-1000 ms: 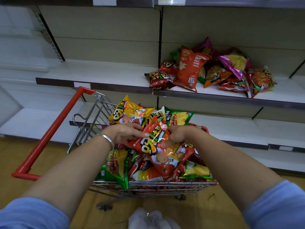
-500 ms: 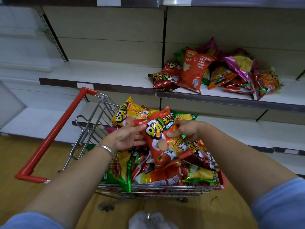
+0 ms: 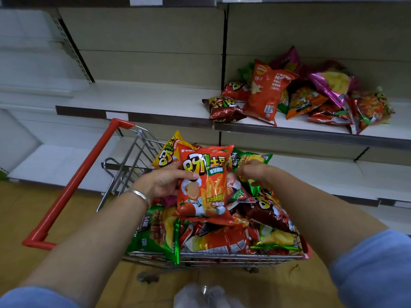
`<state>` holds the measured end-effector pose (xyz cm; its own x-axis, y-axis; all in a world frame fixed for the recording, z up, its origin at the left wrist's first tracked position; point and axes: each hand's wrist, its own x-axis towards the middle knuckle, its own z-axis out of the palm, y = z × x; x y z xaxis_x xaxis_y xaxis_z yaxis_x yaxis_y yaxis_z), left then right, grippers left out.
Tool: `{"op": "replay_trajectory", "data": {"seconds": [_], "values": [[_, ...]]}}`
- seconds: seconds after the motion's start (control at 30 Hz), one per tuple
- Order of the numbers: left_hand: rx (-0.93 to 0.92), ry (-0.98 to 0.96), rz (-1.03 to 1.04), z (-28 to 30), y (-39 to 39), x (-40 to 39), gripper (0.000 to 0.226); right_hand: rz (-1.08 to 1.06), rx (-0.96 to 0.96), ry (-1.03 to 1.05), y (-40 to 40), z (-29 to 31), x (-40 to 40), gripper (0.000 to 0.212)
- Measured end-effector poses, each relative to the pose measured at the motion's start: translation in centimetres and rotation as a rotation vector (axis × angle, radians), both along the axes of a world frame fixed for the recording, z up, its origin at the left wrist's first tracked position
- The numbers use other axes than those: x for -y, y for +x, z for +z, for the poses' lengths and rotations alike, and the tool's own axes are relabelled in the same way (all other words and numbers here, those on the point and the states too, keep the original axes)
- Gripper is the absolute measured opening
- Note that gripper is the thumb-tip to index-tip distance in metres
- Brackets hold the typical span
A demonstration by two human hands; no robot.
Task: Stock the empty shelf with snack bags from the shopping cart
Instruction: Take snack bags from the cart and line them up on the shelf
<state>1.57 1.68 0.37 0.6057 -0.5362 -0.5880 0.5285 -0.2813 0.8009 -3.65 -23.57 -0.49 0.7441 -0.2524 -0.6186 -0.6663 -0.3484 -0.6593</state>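
your left hand (image 3: 164, 183) pinches a glossy, crinkled red snack bag (image 3: 203, 185) (rectangular, puffy); your right hand (image 3: 253, 172) reaches with loosely curled fingers into the wire cart (image 3: 133, 156).

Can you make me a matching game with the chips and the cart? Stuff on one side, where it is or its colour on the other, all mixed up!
Things:
1. red fries bag
2. cart handle
3. bracelet
4. orange Lay's bag

Matches:
A. lying on the shelf
B. on the left wrist
C. held in the left hand
D. red bar beside the cart

Right pairs: 1-C, 2-D, 3-B, 4-A
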Motion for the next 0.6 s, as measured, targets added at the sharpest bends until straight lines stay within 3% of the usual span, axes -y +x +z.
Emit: {"op": "replay_trajectory", "data": {"seconds": [0.13,0.23,0.37,0.6], "values": [[-0.022,-0.01,-0.036,0.4,0.8,-0.8,0.077,0.033,-0.048,-0.044,0.4,-1.2,-1.3,0.078],[-0.024,-0.045,-0.071,0.9,1.4,-1.5,0.069,0.08,-0.059,-0.1,0.7,-2.0,-2.0,0.085],[0.003,-0.032,-0.151,1.6,2.2,-2.5,0.105,0.175,-0.097,-0.196,0.9,-2.5,-2.5,0.091],[0.021,0.007,-0.201,2.2,3.1,-3.0,0.103,0.27,-0.176,-0.26,0.6,-3.9,-2.7,0.095]]}}
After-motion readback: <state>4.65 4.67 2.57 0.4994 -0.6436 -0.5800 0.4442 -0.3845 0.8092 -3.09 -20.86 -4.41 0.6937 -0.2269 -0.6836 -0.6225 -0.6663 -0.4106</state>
